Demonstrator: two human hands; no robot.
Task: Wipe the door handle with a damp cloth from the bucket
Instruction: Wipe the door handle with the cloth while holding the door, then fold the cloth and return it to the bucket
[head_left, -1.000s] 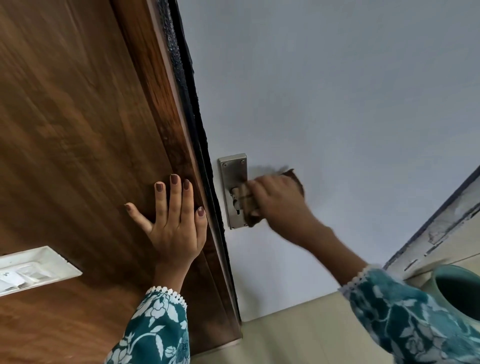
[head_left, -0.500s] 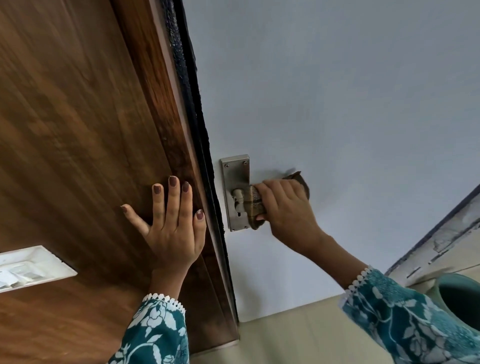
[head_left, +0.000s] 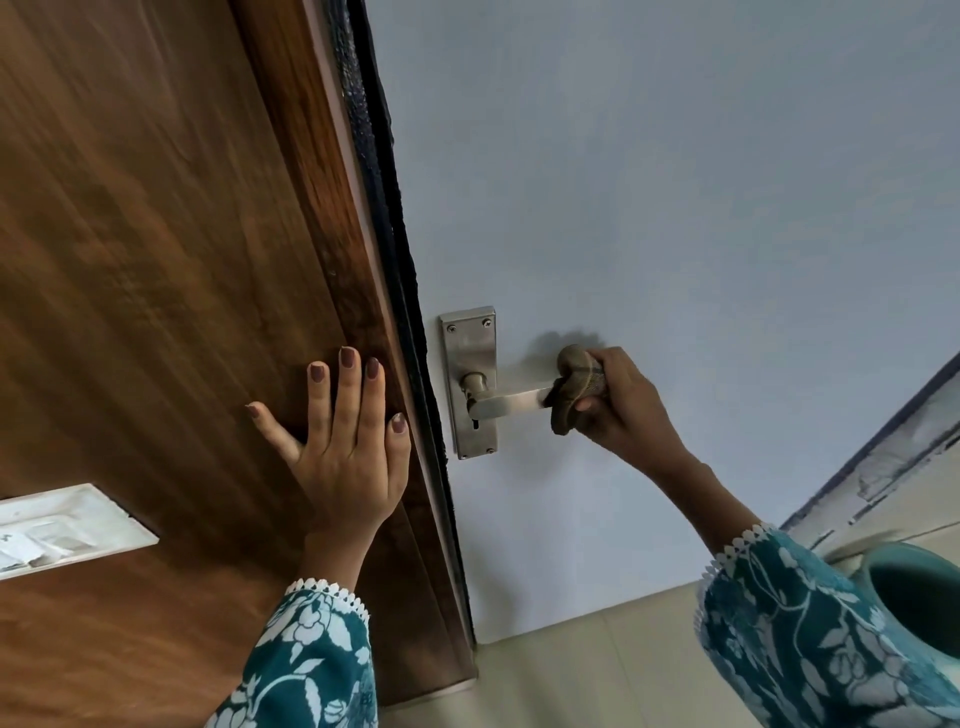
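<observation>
Pale door (head_left: 675, 208), cloth-wrapped (head_left: 576, 387) handle (head_left: 511, 402).

A doorway inside a home. A pale blue door (head_left: 675, 208) with a steel lever handle (head_left: 506, 402) meets a brown wood-grain wall panel (head_left: 156, 260) carrying a white switch plate (head_left: 62, 527). Beige floor tiles (head_left: 571, 670) lie below, with a teal bucket (head_left: 914, 597) standing on them.

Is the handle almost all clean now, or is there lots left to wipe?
Done: the cloth is out of the bucket and on the door handle. In hand: the right hand grips the cloth around the lever's far end, while the left hand rests flat on the wooden panel. Left: possibly the bare lever near the plate; cleanliness can't be judged.
</observation>
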